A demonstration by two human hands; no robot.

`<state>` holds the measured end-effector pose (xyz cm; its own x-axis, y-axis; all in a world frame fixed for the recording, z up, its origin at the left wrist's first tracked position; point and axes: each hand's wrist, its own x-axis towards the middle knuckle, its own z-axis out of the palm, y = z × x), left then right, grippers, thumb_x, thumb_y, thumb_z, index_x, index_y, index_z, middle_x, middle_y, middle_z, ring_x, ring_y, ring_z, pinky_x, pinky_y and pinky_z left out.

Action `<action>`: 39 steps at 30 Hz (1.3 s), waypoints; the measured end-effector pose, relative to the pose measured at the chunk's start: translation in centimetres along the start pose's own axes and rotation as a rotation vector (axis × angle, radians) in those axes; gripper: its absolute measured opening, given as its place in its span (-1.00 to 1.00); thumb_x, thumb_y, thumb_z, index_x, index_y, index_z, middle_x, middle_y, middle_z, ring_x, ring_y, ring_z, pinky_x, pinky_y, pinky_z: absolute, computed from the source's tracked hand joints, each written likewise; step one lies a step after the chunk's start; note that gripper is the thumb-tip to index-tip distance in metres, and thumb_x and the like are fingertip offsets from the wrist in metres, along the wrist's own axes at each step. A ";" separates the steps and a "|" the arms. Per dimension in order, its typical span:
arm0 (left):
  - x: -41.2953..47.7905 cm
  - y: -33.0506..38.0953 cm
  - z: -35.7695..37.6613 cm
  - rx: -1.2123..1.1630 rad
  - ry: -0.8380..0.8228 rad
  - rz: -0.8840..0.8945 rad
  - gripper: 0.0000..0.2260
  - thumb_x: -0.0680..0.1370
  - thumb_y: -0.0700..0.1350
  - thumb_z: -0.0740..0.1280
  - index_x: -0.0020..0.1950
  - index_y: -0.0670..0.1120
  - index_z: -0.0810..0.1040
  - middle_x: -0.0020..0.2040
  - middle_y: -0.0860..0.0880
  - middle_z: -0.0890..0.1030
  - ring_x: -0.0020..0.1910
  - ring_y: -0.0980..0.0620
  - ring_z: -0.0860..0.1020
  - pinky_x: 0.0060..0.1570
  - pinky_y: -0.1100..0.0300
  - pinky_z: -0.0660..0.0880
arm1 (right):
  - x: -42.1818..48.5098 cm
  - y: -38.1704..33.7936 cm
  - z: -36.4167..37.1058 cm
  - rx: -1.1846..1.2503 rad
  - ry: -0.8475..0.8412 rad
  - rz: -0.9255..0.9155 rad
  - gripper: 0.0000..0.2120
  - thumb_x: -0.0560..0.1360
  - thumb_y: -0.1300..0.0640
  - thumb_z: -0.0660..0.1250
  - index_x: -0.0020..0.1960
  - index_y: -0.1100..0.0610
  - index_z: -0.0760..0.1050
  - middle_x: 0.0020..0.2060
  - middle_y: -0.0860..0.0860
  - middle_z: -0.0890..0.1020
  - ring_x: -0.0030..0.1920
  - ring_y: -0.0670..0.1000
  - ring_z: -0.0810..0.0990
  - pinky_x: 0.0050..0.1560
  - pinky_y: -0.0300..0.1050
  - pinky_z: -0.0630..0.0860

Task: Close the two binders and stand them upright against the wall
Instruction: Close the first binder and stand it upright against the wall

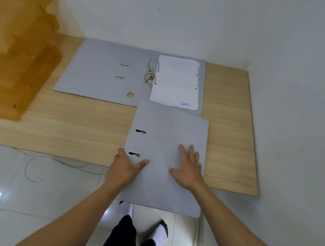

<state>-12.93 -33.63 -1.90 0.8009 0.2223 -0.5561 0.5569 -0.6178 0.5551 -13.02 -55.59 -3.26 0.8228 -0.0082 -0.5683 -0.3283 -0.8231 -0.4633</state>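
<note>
A grey binder (163, 127) lies shut at the near edge of the wooden table (72, 126), overhanging it toward me. My left hand (124, 168) grips its spine edge, thumb on the cover by the lower slot. My right hand (189, 169) rests flat on the cover with fingers spread. A second grey binder (97, 73) lies open farther back, touching the white wall (194, 18). Its metal rings (151, 72) stand up and a white sheet (177, 83) printed "LUNAR" lies on its right half.
An orange wooden tiered rack (14, 48) fills the table's left side. The right part of the table beside the binders is bare wood. Below the table edge are white floor tiles, a thin cable (32, 166) and my feet.
</note>
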 end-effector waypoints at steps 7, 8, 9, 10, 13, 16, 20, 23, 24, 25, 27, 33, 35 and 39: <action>0.0 1.6 -0.5 0.192 0.017 0.047 -0.24 0.36 0.31 0.48 0.29 -0.18 0.33 0.30 -0.15 0.54 0.27 -0.22 0.55 0.06 -0.10 0.49 | 0.8 0.3 0.0 0.114 -0.033 0.091 -0.10 0.53 0.00 0.38 0.65 -0.12 -0.14 0.66 -0.01 -0.24 0.65 0.18 -0.23 0.56 0.37 0.01; 0.1 1.7 -0.6 0.209 0.003 0.054 -0.25 0.37 0.28 0.49 0.30 -0.18 0.31 0.31 -0.14 0.52 0.28 -0.21 0.54 0.08 -0.09 0.50 | 0.8 0.3 0.1 0.125 -0.020 0.110 -0.12 0.53 0.03 0.37 0.66 -0.12 -0.12 0.66 -0.01 -0.23 0.65 0.18 -0.22 0.56 0.37 0.03; -0.1 1.7 -0.4 0.212 -0.017 0.059 -0.25 0.39 0.26 0.49 0.33 -0.19 0.29 0.33 -0.15 0.51 0.29 -0.21 0.54 0.09 -0.09 0.49 | 0.6 0.4 0.3 0.127 -0.008 0.124 -0.14 0.53 0.05 0.35 0.65 -0.12 -0.10 0.67 -0.01 -0.22 0.65 0.18 -0.21 0.56 0.37 0.05; -0.3 1.8 -0.1 0.193 -0.033 0.065 -0.24 0.40 0.24 0.49 0.35 -0.19 0.27 0.34 -0.16 0.49 0.29 -0.22 0.53 0.10 -0.09 0.50 | 0.5 0.4 0.4 0.123 0.002 0.137 -0.15 0.54 0.05 0.34 0.65 -0.12 -0.10 0.67 -0.02 -0.22 0.65 0.18 -0.21 0.55 0.38 0.06; 0.1 1.2 0.2 0.054 -0.064 0.073 -0.17 0.36 0.18 0.55 0.40 -0.21 0.24 0.35 -0.22 0.47 0.29 -0.27 0.51 0.20 -0.14 0.50 | 0.6 -0.2 0.6 0.144 0.002 0.172 -0.16 0.55 0.01 0.33 0.65 -0.13 -0.11 0.66 -0.03 -0.23 0.65 0.18 -0.23 0.54 0.42 0.03; 1.7 0.7 -0.3 -0.042 -0.102 0.009 -0.02 0.23 0.22 0.62 0.47 -0.19 0.29 0.38 -0.18 0.47 0.34 -0.26 0.49 0.32 -0.11 0.45 | 0.9 -1.2 0.4 0.222 -0.001 0.191 -0.16 0.55 -0.08 0.34 0.65 -0.11 -0.08 0.66 -0.02 -0.22 0.65 0.20 -0.25 0.55 0.40 -0.02; 4.2 0.6 -1.8 -0.461 -0.174 -0.216 -0.03 0.06 0.34 0.61 0.35 -0.13 0.54 0.17 -0.07 0.70 0.07 -0.09 0.71 0.08 -0.07 0.65 | 1.0 -2.4 0.3 0.307 -0.002 0.154 -0.24 0.59 -0.14 0.29 0.65 -0.10 -0.03 0.66 -0.03 -0.20 0.65 0.17 -0.27 0.57 0.36 -0.07; 4.0 2.4 -4.0 -0.544 -0.348 -0.275 -0.29 0.29 0.42 0.45 0.22 -0.09 0.66 0.00 -0.08 0.77 -0.07 -0.06 0.73 -0.17 0.08 0.61 | 0.6 -2.8 0.3 0.413 0.019 0.146 -0.30 0.61 -0.16 0.24 0.65 -0.12 0.00 0.67 -0.05 -0.19 0.65 0.11 -0.29 0.59 0.32 -0.13; 3.9 3.0 -4.3 -0.564 -0.403 -0.269 -0.35 0.39 0.42 0.36 0.17 -0.09 0.68 -0.04 -0.15 0.77 -0.14 -0.05 0.72 -0.23 0.10 0.58 | 0.5 -2.9 0.2 0.458 0.032 0.155 -0.32 0.62 -0.16 0.22 0.65 -0.12 0.00 0.67 -0.07 -0.18 0.65 0.09 -0.29 0.60 0.29 -0.14; 3.7 3.7 -4.5 -0.588 -0.449 -0.252 -0.38 0.47 0.40 0.28 0.15 -0.10 0.68 -0.04 -0.26 0.74 -0.21 -0.07 0.72 -0.26 0.09 0.59 | 0.4 -3.1 -0.1 0.505 0.050 0.168 -0.34 0.63 -0.16 0.20 0.65 -0.11 0.01 0.67 -0.07 -0.17 0.65 0.07 -0.28 0.61 0.25 -0.14; 3.1 5.2 -4.8 -0.681 -0.541 -0.222 -0.39 0.55 0.34 0.22 0.22 -0.15 0.66 0.05 -0.29 0.71 -0.12 -0.19 0.73 -0.11 -0.01 0.65 | 0.0 -3.8 -0.9 0.624 0.099 0.193 -0.36 0.65 -0.14 0.17 0.65 -0.07 0.04 0.67 -0.07 -0.12 0.66 0.04 -0.21 0.63 0.17 -0.09; 3.0 10.6 -5.0 -0.824 -0.918 -0.074 -0.51 0.60 0.22 0.27 0.36 -0.08 0.62 0.29 -0.19 0.66 0.29 -0.20 0.62 0.36 -0.15 0.47 | 0.1 -6.1 -4.1 0.834 0.288 0.199 -0.33 0.62 -0.27 0.11 0.65 -0.09 0.04 0.66 -0.10 0.05 0.66 -0.02 0.00 0.63 0.15 -0.01; 2.7 12.6 -4.9 -0.758 -0.989 0.006 -0.56 0.59 0.13 0.35 0.38 -0.08 0.59 0.29 -0.16 0.66 0.31 -0.18 0.61 0.39 -0.15 0.45 | -0.2 -7.2 -5.3 0.833 0.355 0.174 -0.26 0.56 -0.38 0.04 0.65 -0.13 0.00 0.65 -0.13 0.06 0.65 -0.03 0.00 0.63 0.18 -0.03; 1.6 15.6 -4.0 -0.626 -1.053 0.144 -0.52 0.52 0.08 0.46 0.41 -0.01 0.54 0.27 -0.05 0.69 0.27 -0.07 0.64 0.35 -0.11 0.51 | -1.1 -8.2 -8.2 0.959 0.502 0.123 -0.10 0.39 -0.52 0.02 0.64 -0.17 0.04 0.61 -0.18 0.20 0.61 -0.09 0.17 0.61 0.13 0.12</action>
<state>-2.09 -39.91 8.40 0.4572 -0.7129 -0.5317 0.7200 -0.0543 0.6919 -7.48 -53.46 6.74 0.7838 -0.4707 -0.4051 -0.4671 -0.0171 -0.8840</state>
